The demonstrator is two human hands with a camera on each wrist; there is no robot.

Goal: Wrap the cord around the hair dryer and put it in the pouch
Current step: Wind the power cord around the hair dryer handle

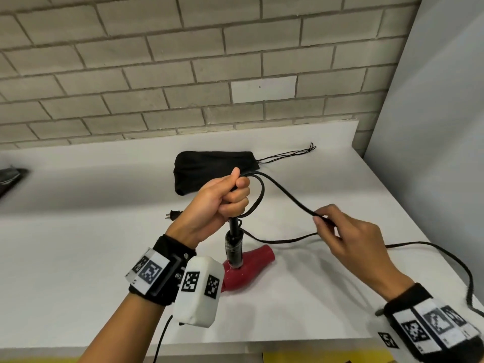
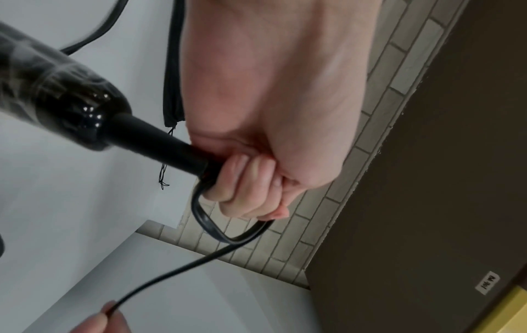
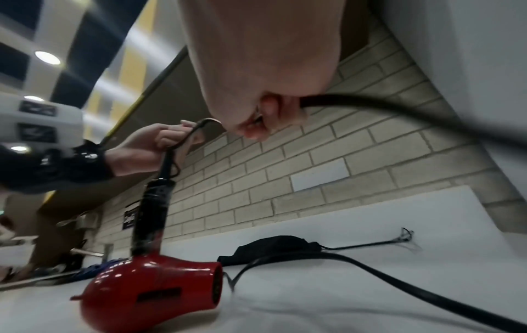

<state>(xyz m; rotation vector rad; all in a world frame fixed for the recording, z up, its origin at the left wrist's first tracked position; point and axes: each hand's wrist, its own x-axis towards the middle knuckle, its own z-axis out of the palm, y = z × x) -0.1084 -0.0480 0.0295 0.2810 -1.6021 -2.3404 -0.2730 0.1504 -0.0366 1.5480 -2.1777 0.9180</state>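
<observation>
A red hair dryer (image 1: 248, 268) (image 3: 154, 286) rests body-down on the white counter (image 1: 78, 258), its black handle (image 1: 234, 247) (image 2: 57, 99) (image 3: 151, 216) pointing up. My left hand (image 1: 225, 195) (image 2: 248, 187) (image 3: 159, 139) grips the cord's stiff end above the handle, together with a small loop of black cord (image 1: 258, 195) (image 2: 211, 225). My right hand (image 1: 337, 231) (image 3: 265, 117) pinches the cord (image 1: 288, 195) (image 3: 370, 106) further along, to the right. The remaining cord trails over the counter to the right edge. The black drawstring pouch (image 1: 212, 169) (image 3: 271, 245) lies flat behind.
The cord's plug (image 1: 172, 214) lies on the counter left of my left hand. The pouch's drawstrings (image 1: 293, 153) stretch toward the back right. A brick wall (image 1: 183, 74) stands behind; a grey panel (image 1: 432, 127) closes the right side. A dark object (image 1: 10, 176) sits at far left.
</observation>
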